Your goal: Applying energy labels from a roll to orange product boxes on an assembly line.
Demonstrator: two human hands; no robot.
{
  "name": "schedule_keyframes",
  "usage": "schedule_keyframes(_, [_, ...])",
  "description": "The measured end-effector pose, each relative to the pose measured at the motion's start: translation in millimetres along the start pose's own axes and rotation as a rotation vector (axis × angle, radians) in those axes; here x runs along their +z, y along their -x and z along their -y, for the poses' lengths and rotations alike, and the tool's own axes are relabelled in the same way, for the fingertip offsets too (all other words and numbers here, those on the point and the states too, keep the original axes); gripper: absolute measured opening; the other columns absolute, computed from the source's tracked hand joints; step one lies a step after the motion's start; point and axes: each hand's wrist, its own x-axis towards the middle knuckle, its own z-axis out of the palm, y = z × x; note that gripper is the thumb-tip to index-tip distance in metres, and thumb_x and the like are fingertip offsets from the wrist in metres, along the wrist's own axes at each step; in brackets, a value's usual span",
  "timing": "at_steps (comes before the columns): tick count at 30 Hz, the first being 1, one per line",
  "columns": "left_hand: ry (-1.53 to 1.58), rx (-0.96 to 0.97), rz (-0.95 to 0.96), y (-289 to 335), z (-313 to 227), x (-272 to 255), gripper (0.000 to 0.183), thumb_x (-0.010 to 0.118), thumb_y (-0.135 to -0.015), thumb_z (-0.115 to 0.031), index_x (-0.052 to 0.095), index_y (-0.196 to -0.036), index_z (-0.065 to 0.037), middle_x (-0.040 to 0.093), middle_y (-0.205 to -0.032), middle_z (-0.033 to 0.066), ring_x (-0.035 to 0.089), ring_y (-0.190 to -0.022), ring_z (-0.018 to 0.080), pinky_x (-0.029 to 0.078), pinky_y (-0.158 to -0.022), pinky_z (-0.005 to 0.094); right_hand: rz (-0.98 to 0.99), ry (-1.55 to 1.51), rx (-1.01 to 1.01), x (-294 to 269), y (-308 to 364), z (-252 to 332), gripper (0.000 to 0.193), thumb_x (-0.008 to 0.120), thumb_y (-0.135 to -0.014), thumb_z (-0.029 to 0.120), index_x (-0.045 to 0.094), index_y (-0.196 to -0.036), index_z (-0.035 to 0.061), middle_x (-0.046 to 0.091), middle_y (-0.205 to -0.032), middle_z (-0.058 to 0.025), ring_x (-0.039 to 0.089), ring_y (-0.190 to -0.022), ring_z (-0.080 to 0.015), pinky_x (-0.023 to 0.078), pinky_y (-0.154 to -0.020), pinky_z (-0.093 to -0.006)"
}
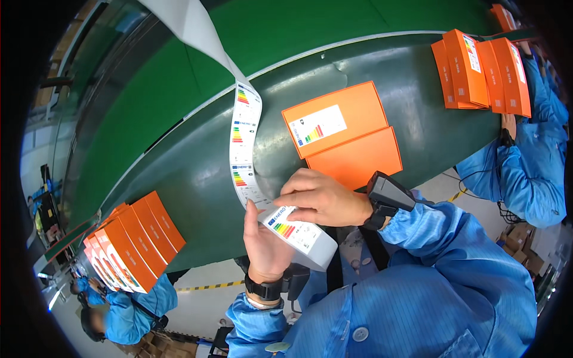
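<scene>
A long strip of white energy labels with coloured bars runs down from the far edge of the bench to my hands, its near end hanging in a bend toward my body. My left hand is closed around the strip from below, thumb up along its edge. Above it, my right hand has its fingers bent together on the label at the top of that bend; its fingertips partly cover the print. Just beyond my right hand lie an orange box bearing a label and a plain orange box against it.
Orange boxes stand in a row at the left end of the dark green bench. More orange boxes stand at the far right, beside a co-worker in blue. Another person sits at lower left. A green belt runs behind.
</scene>
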Motion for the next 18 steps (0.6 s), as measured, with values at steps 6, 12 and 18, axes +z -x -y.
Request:
schedule_keyframes(6, [-0.042, -0.106, -0.132, -2, 9, -12, 0.037, 0.040, -0.087, -0.024, 0.045, -0.114, 0.000, 0.054, -0.108, 0.0123, 0.053, -0.101, 0.0248, 0.040, -0.088, 0.0388, -0.089, 0.016, -0.096, 2, 10, -1, 0.023, 0.067, -0.069, 0.010, 0.063, -0.091, 0.0053, 0.058, -0.091, -0.0041, 0.052, -0.084, -0.0224, 0.043, -0.071, -0.0326])
schedule_keyframes(12, [0.034, -0.049, 0.089, -15, -4, -29, 0.034, 0.044, -0.083, -0.019, 0.049, -0.108, 0.004, 0.054, -0.112, 0.0156, 0.050, -0.106, 0.0268, 0.037, -0.093, 0.0376, -0.180, -0.053, -0.136, -7, 20, 25, 0.015, 0.066, -0.069, 0.004, 0.065, -0.084, 0.0024, 0.060, -0.100, -0.0083, 0.053, -0.098, -0.0262, 0.045, -0.079, -0.0362])
schedule_keyframes(18, [-0.126, 0.435, -0.104, -2, -83, -87, 0.041, 0.045, -0.082, -0.011, 0.041, -0.119, 0.005, 0.051, -0.115, 0.0217, 0.048, -0.109, 0.0336, 0.033, -0.099, 0.0449, -0.309, -0.827, 0.341, -68, 32, 42, 0.017, 0.054, -0.083, 0.003, 0.052, -0.100, 0.0026, 0.055, -0.109, -0.0112, 0.054, -0.100, -0.0193, 0.044, -0.083, -0.0315])
